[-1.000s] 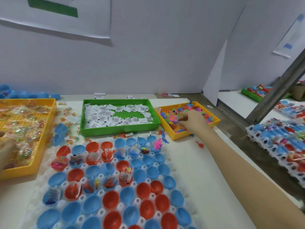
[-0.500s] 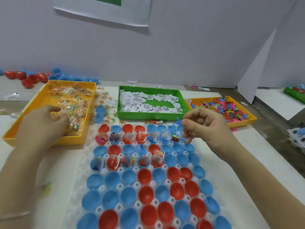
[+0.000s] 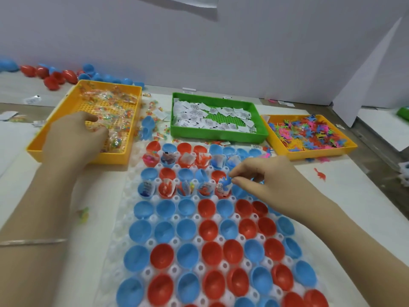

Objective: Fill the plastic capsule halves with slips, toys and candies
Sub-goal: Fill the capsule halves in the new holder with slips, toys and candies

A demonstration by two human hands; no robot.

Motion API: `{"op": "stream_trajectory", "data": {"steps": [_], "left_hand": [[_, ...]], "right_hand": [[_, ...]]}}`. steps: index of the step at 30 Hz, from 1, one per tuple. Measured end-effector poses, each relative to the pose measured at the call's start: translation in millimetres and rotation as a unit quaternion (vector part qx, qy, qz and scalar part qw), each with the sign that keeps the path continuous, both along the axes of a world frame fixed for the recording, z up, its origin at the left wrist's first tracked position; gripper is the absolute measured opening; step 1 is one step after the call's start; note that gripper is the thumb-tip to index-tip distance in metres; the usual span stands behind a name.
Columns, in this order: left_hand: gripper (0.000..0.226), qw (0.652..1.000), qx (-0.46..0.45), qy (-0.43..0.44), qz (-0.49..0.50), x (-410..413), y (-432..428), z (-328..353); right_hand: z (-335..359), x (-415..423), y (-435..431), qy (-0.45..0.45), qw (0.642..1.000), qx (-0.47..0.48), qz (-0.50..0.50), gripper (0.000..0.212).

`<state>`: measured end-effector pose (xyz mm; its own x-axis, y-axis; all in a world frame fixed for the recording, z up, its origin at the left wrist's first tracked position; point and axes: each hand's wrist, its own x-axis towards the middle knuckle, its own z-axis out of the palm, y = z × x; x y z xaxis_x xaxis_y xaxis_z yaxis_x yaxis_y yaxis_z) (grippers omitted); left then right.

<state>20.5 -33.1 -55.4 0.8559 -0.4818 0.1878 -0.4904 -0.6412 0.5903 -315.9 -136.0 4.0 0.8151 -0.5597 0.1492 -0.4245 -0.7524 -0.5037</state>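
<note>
The nearest capsule halves (image 3: pixel 188 255) in the white holder (image 3: pixel 119 229) sat unfilled. Toward the holder's far end, the right hand (image 3: pixel 265 180) pinched a blue toy (image 3: pixel 226 181) just above a half. Toy-dropping seemed the step in hand, with a clean release needed next. Left of the holder's far end, the left hand (image 3: pixel 73 138) had its fingers curled into the candy tray (image 3: pixel 110 157) on the bench; whether it held anything, I could not tell.

The white table (image 3: pixel 332 196) carries a white moulded plastic holder sheet (image 3: pixel 130 193), a yellow perforated plastic tray (image 3: pixel 110 157), a green plastic tray (image 3: pixel 217 136) and a second yellow plastic tray (image 3: pixel 314 152). A small red plastic toy (image 3: pixel 319 173) lies loose at the right, and at the left lies what may be a candy packet (image 3: pixel 83 214).
</note>
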Motion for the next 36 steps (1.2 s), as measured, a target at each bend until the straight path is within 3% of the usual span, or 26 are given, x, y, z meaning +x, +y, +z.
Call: {"op": "stream_trajectory", "data": {"steps": [13,25,32,36], "left_hand": [[0.041,1.000,-0.004,-0.008,0.000,-4,1,2],[0.040,1.000,-0.010,-0.008,0.002,-6,1,3],[0.040,1.000,-0.006,-0.011,0.002,-6,1,2],[0.041,1.000,-0.004,-0.007,0.000,-5,0,2]], "right_hand": [[-4,7,3,0.012,1.000,0.023,-0.012,0.008],[-3,12,0,0.057,0.996,-0.054,0.028,0.006],[11,4,-5,-0.071,0.997,-0.019,-0.029,0.008],[10,2,-2,-0.048,0.998,0.046,-0.024,0.012]]}}
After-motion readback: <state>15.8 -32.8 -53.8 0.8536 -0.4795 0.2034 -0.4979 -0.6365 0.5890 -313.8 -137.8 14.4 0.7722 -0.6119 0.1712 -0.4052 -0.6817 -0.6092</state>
